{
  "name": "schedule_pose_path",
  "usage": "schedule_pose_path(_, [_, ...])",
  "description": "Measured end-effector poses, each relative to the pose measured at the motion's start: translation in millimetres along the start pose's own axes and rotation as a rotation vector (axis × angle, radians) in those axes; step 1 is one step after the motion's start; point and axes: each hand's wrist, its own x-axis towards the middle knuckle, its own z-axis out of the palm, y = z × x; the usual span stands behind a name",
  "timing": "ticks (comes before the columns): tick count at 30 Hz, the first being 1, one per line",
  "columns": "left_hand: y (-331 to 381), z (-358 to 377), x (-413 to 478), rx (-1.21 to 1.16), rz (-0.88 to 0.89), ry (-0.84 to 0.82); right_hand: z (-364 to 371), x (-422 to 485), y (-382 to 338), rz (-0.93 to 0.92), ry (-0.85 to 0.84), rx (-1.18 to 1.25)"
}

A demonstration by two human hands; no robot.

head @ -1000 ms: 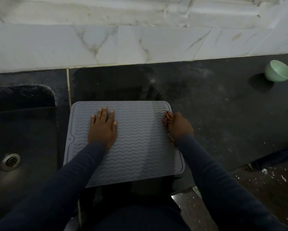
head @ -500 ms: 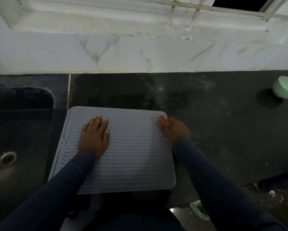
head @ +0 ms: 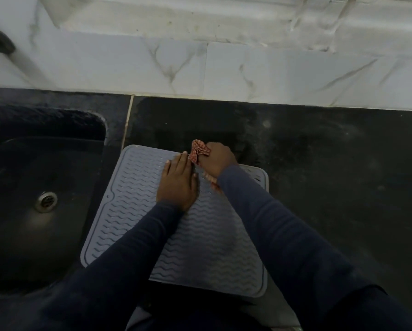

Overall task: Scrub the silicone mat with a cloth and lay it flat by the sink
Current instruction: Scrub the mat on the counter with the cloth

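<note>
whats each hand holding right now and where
The right hand grips the red patterned cloth, bunched in its fist. The left hand holds nothing; it presses flat on the silicone mat.

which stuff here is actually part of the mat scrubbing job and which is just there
Part of the job:
- grey mat, flat on the counter
- red cloth, bunched in the right hand
- left hand, pressing the mat down
- sink, beside the mat

Just there:
- black counter
- marble wall tiles
- sink drain
</note>
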Motion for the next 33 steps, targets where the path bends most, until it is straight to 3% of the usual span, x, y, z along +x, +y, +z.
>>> schedule_pose_path(9, [-0.8,1.2,1.0,0.008,-0.014,-0.013,-16.2,0.4,22.9,0.052,-0.023,-0.083])
schedule_pose_path(21, [-2.7,3.0,0.2,-0.019,0.008,0.01,-60.6,-37.2,107.7,0.194,0.063,-0.143])
schedule_pose_path(27, [3.2,0.7,0.0,-0.008,0.004,0.027,-75.3,-47.8,130.7,0.212,0.013,-0.172])
schedule_pose_path(29, [17.9,-4.6,-1.8,-0.055,0.064,0.035,-79.8,-50.9,137.2,0.206,-0.003,-0.161])
schedule_pose_path(33, [76.9,0.5,3.1,-0.081,0.351,-0.067,-94.4,-57.2,151.3,0.227,0.03,-0.17])
